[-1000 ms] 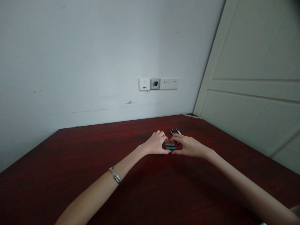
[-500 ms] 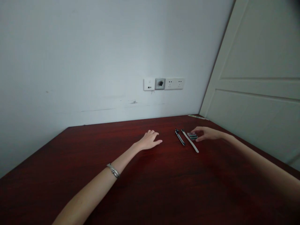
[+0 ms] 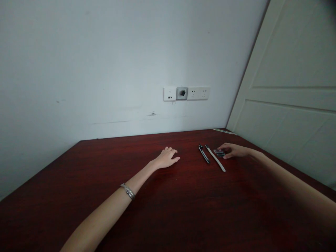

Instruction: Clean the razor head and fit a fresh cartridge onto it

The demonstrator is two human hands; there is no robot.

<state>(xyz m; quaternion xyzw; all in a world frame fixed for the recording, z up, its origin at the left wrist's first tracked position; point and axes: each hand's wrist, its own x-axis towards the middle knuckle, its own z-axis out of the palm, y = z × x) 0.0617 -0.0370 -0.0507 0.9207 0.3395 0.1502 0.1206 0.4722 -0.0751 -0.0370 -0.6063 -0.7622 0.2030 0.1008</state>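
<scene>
My left hand (image 3: 166,157) lies on the dark red tabletop with its fingers spread and nothing in them. A silver bracelet (image 3: 127,191) circles that wrist. Over on the right, the thumb and fingers of my right hand (image 3: 231,150) close around a small flat packet (image 3: 219,153) with dark and greenish bands, resting on or just above the table; its exact kind is too small to tell. Left of it lies a slim, pale, slightly curved stick (image 3: 216,159) with a dark tip. Beside that is a shorter black-and-grey slim tool (image 3: 204,155) with a black upper end.
The wooden tabletop (image 3: 147,217) meets a white wall (image 3: 118,70) at the back. Sockets and switch plates (image 3: 198,93) are mounted on that wall. A pale panelled door or cabinet side (image 3: 288,94) borders the right, and a thin pale strip (image 3: 225,132) lies at the back right corner.
The camera has turned slightly left, so the scene sits a little further right. My left hand has shifted slightly left over the table; my right hand stays at the packet.
</scene>
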